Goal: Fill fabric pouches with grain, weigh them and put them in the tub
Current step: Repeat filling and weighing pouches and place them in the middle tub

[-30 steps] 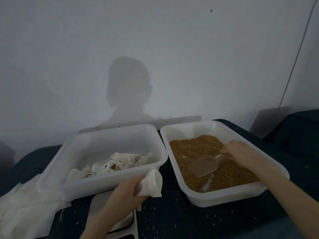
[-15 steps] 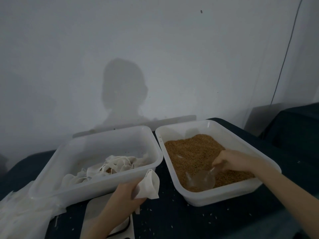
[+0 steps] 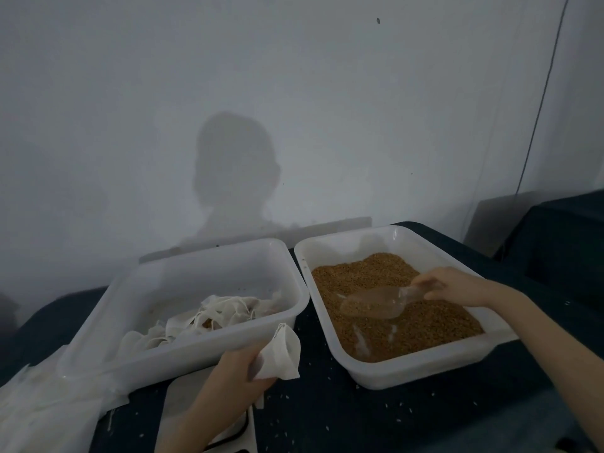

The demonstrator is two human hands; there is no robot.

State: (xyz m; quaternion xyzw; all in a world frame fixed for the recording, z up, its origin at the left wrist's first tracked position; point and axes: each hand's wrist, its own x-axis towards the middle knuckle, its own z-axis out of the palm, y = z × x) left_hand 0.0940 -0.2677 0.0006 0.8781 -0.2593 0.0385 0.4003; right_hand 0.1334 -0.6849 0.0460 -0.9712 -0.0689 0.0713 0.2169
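My left hand [image 3: 235, 374] grips a small white fabric pouch [image 3: 281, 354] with its mouth held open, in front of the left tub. My right hand [image 3: 457, 286] holds the handle of a clear plastic scoop [image 3: 372, 304], which hangs level over the brown grain [image 3: 408, 331] with grain inside it. The grain fills the right white tub [image 3: 425, 374]. The left white tub [image 3: 183, 358] holds several filled pouches [image 3: 222, 315] with drawstrings.
A white scale [image 3: 183, 407] lies under my left forearm, partly hidden. A heap of empty white pouches [image 3: 42, 410] sits at the left on the dark cloth. Loose grains are scattered on the cloth. A grey wall stands close behind the tubs.
The scoop dipped into the grain near the tub's front, then rose level with a load of grain. My left hand kept holding the pouch in about the same place.
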